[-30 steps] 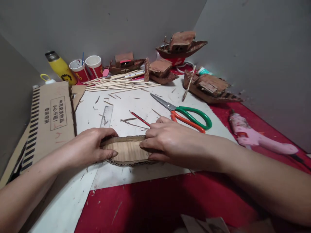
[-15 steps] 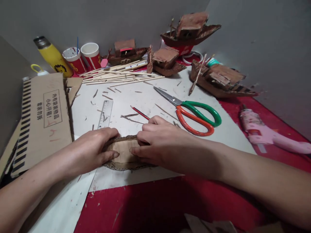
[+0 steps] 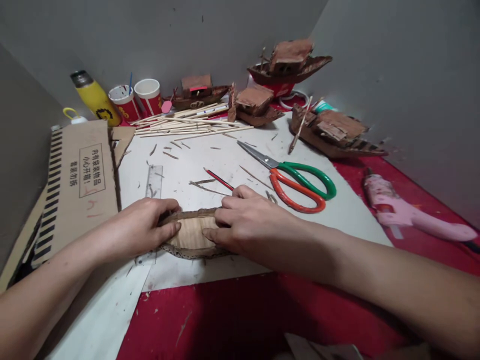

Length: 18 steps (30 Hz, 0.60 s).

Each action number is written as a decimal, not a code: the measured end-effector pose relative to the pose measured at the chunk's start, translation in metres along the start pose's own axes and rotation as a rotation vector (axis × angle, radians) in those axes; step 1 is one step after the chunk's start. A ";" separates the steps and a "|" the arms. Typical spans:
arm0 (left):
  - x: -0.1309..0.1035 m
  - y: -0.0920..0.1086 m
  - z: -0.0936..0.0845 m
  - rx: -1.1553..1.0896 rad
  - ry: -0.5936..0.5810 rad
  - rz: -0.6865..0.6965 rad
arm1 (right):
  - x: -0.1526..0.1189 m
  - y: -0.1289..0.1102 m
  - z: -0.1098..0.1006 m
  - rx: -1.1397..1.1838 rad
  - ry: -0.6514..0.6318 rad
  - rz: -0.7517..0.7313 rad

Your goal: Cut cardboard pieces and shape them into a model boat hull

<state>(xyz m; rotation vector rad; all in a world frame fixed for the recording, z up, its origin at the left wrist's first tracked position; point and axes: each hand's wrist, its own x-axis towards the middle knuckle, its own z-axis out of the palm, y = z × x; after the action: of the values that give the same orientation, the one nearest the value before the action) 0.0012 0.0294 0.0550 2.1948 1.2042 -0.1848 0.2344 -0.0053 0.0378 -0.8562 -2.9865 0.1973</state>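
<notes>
Between my hands is a cardboard boat hull (image 3: 193, 234), with raised corrugated edges and a pale, flat floor. My left hand (image 3: 155, 225) grips its left end, thumb inside over the rim and fingers on the far side. At the other end, my right hand (image 3: 240, 220) is closed on the hull, with the thumb pressing the floor; that end is mostly hidden under the hand. A red and black pencil (image 3: 219, 179) lies just beyond my right fingers. Large scissors (image 3: 296, 175) with green and orange handles rest farther right. A clear ruler (image 3: 154, 180) lies partly beneath my left hand.
Several brown boat models (image 3: 337, 130) stand at the back and right. Wooden sticks (image 3: 187, 122) lie near paper cups (image 3: 147, 95) and a yellow bottle (image 3: 95, 100). A printed cardboard box piece (image 3: 80, 185) is at left, a pink glue gun (image 3: 405, 207) at right.
The view has shifted slightly, so background things sit lower. The hull is tipped a little differently, showing more of its lit floor. Both hands keep their hold.
</notes>
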 end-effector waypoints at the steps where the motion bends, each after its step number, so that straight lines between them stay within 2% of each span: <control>1: 0.001 0.000 0.000 0.000 -0.009 0.007 | 0.000 0.000 0.000 0.006 0.002 0.003; 9: 0.005 -0.002 0.003 -0.005 -0.023 0.055 | 0.002 -0.002 0.002 0.032 -0.028 0.029; 13: 0.000 -0.002 0.002 -0.146 0.018 0.017 | -0.002 -0.001 -0.009 0.063 -0.052 0.009; 15: -0.004 -0.002 -0.002 -0.253 0.054 0.001 | -0.007 0.001 -0.019 0.133 0.001 0.016; 18: -0.009 0.000 -0.011 -0.323 0.102 0.015 | -0.016 0.003 -0.033 0.262 0.229 0.079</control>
<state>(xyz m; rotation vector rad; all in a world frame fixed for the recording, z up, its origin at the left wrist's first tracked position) -0.0061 0.0292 0.0668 1.9485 1.1798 0.1227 0.2514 -0.0072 0.0698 -0.8974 -2.6430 0.4487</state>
